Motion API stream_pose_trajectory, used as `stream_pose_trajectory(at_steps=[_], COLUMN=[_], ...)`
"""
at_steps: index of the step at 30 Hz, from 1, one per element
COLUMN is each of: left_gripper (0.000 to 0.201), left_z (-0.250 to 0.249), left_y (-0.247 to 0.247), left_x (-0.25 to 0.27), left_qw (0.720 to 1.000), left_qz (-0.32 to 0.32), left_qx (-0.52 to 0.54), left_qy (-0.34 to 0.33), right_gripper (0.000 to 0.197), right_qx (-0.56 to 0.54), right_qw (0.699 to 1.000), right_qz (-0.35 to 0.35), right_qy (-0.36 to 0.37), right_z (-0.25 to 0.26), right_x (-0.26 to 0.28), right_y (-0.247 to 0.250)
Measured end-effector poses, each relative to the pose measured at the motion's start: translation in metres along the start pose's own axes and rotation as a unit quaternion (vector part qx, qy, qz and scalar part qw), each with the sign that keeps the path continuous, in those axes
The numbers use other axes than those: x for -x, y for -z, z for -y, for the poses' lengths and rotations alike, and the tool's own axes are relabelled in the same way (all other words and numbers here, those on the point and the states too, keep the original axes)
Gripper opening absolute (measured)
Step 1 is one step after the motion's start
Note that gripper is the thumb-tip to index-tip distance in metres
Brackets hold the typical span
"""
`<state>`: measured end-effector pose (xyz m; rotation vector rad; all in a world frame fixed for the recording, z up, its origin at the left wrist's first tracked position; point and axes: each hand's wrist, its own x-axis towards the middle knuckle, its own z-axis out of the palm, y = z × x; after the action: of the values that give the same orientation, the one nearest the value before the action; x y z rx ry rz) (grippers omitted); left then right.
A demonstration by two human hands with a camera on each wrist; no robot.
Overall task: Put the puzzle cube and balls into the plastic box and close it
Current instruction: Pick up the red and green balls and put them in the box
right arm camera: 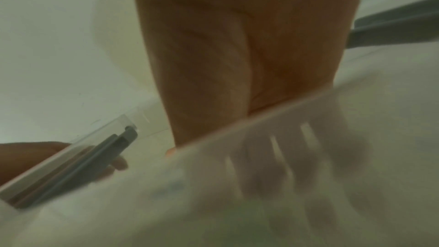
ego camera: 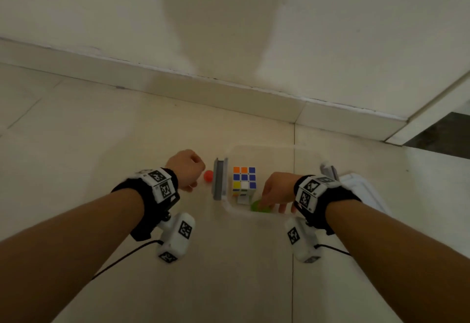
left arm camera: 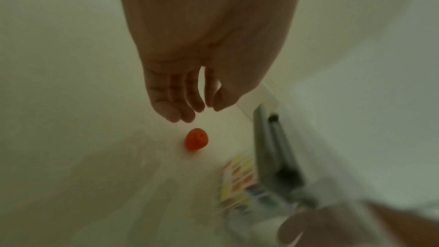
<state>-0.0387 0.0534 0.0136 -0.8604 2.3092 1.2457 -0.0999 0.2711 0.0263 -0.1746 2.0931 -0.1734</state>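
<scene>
Pale tiled floor (ego camera: 127, 144) meets baseboard (ego camera: 178, 86) and off-white wall (ego camera: 101, 4); dark gap at far right. Left hand (ego camera: 187, 168) hovers above floor, fingers (left arm camera: 166, 108) loosely curled, holding nothing. Red ball (ego camera: 208, 176) lies on floor just beyond fingertips, beside grey latch (ego camera: 219, 179) of clear plastic box (ego camera: 309, 154). Puzzle cube (ego camera: 244, 182) sits inside box. Right hand (ego camera: 277, 190) reaches into box, fingertips on green ball (ego camera: 255, 206); grip unclear. White lid (ego camera: 361, 185) lies right of box
</scene>
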Motion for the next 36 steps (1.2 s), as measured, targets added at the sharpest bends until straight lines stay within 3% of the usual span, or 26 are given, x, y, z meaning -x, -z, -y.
stream_pose_trajectory(at_steps=[4, 7, 9, 13, 16, 19, 22, 27, 31, 33, 36], left_gripper=[0.043, 0.031, 0.020, 0.021, 0.026, 0.041, 0.045, 0.037, 0.045, 0.055, 0.069], left_z=[0.013, 0.016, 0.014, 0.015, 0.015, -0.004, -0.030, -0.053, -0.055, -0.052, -0.041], left_y=[-0.013, -0.027, -0.035, -0.033, -0.016, 0.005, 0.021, 0.014, 0.000, -0.004, -0.010], left_x=[-0.020, -0.023, -0.020, -0.020, -0.023, -0.013, 0.004, 0.029, 0.032, 0.030, 0.022], left_qw=[0.961, 0.930, 0.925, 0.954, 0.988, 0.972, 0.949, 0.943, 0.950, 0.965, 0.977], left_qz=[-0.013, -0.005, -0.021, -0.049, -0.089, -0.124, -0.108, -0.066, -0.068, -0.052, -0.075], left_qx=[-0.234, -0.311, -0.329, -0.242, -0.053, 0.180, 0.270, 0.235, 0.181, 0.102, -0.062], left_qy=[-0.149, -0.195, -0.187, -0.170, -0.118, -0.086, -0.120, -0.226, -0.247, -0.236, -0.189], right_gripper=[0.049, 0.047, 0.043, 0.029, 0.034, 0.032, 0.030, 0.039, 0.030, 0.029, 0.024], right_qx=[-0.002, 0.003, 0.028, 0.052, -0.025, -0.178, -0.330, -0.396, -0.383, -0.362, -0.275], right_qw=[1.000, 0.999, 0.997, 0.990, 0.975, 0.933, 0.890, 0.869, 0.873, 0.889, 0.940], right_qz=[-0.004, -0.042, -0.071, -0.130, -0.196, -0.248, -0.214, -0.146, -0.140, -0.139, -0.125], right_qy=[0.002, 0.005, 0.013, 0.034, 0.106, 0.193, 0.228, 0.257, 0.268, 0.243, 0.155], right_z=[-0.007, -0.010, -0.011, -0.008, 0.000, 0.015, 0.034, 0.054, 0.042, 0.030, 0.009], right_x=[-0.001, -0.002, -0.002, 0.002, 0.007, 0.016, 0.025, 0.033, 0.034, 0.031, 0.022], right_y=[0.007, 0.014, 0.019, 0.026, 0.032, 0.039, 0.044, 0.044, 0.044, 0.045, 0.043])
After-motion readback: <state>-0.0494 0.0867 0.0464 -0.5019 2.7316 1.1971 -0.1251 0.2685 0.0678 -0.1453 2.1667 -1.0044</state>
